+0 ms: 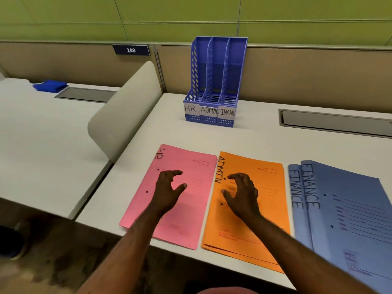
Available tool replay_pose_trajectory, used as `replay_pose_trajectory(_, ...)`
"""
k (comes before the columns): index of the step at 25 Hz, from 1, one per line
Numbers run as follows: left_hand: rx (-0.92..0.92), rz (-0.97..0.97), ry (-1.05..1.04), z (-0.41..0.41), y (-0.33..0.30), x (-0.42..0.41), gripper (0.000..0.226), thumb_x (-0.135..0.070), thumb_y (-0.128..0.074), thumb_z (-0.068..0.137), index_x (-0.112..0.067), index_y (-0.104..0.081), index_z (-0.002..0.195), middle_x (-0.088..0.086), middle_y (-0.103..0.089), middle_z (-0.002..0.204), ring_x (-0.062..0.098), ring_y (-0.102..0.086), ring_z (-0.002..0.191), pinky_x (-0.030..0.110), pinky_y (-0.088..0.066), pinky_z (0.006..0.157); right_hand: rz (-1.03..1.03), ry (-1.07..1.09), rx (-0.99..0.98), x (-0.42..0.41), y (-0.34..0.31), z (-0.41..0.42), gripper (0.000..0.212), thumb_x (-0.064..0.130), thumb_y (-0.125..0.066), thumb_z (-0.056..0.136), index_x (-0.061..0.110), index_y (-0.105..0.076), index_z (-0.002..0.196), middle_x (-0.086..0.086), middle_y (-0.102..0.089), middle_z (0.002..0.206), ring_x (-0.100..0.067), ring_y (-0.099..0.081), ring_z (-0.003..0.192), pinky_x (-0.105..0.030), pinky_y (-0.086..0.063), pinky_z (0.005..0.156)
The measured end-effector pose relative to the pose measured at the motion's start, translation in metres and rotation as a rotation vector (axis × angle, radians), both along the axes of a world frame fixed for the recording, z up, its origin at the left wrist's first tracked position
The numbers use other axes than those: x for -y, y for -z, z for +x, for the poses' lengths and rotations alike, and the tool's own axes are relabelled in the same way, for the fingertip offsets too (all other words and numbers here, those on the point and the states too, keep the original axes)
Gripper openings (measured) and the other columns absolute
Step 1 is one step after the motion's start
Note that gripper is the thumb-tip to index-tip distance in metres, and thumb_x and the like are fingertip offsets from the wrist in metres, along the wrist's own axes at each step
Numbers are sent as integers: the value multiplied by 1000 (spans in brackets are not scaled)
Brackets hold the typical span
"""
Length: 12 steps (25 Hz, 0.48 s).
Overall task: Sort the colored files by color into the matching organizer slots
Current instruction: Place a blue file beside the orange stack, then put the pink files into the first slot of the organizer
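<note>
Lying side by side along the desk's (254,136) near edge are pink HR files (191,209), orange ADMIN files (269,209) and blue FINANCE files (350,209). Left hand (167,189) hovers over pink, right hand (244,194) over orange, both half-curled, holding nothing. The blue organizer (214,85) stands behind, slots empty, path unobstructed.

One pink file (176,196) at left, orange files (248,209) in the middle, perhaps two or more stacked, two blue files (347,211) at right. One organizer (214,81) far back, three slots. Two hands.
</note>
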<state>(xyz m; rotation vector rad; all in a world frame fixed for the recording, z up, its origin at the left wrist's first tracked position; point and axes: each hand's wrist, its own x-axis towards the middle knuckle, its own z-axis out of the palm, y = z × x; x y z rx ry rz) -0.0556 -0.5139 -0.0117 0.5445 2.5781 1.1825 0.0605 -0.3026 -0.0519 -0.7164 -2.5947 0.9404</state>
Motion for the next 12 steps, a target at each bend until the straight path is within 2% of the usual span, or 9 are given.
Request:
replay_pose_trajectory(4, 11, -50, -36, -41, 4, 48, 48, -26, -70, 85, -24, -52, 129, 7, -43, 135, 26, -44, 125, 47, -39, 106, -118, -114, 89, 56, 6, -37, 73, 36, -74, 79, 20, -38, 140, -2, -32, 149, -21, -32, 137, -35, -34, 111)
replay_pose_trajectory(7, 27, -97, -51, -56, 10, 66, 50, -27, -71, 84, -23, -51, 130, 7, -42, 137, 25, -41, 128, 41, -37, 107, -143, -137, 200, 80, 14, -50, 90, 39, -74, 78, 17, -23, 148, -3, -16, 158, -21, -19, 145, -34, -26, 117)
replay_pose_trajectory(12, 137, -140, -45, -69, 21, 83, 62, -30, -69, 85, -19, -41, 139, 7, -36, 148, 26, -38, 134, 48, -34, 111, -69, -205, 381, 100, 24, -60, 108, 46, -72, 78, 18, 1, 153, -5, 11, 162, -22, 9, 149, -36, -12, 120)
